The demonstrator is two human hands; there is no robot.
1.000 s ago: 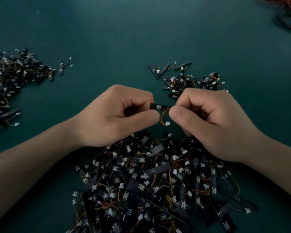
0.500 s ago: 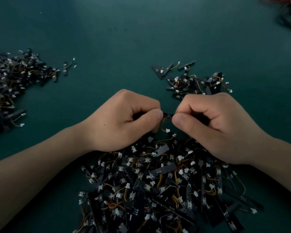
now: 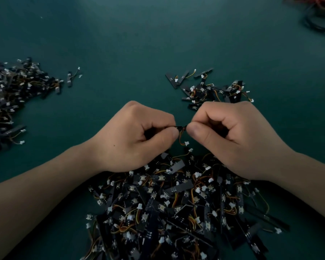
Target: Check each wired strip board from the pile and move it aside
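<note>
The tabletop (image 3: 158, 44) is matt dark green, smooth-looking. The strip boards in the pile (image 3: 176, 212) look matt black. Their small connectors (image 3: 186, 143) look like white plastic.

the strip board (image 3: 180, 126) has turned edge-on; the left hand (image 3: 133, 139) and right hand (image 3: 233, 139) now pinch it closer together.

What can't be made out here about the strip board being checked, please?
Head view only:
The held strip board is mostly hidden by the left hand and right hand.
The left pile is cut off by the frame edge.
The top-right cables are blurred and cropped by the corner.
</note>
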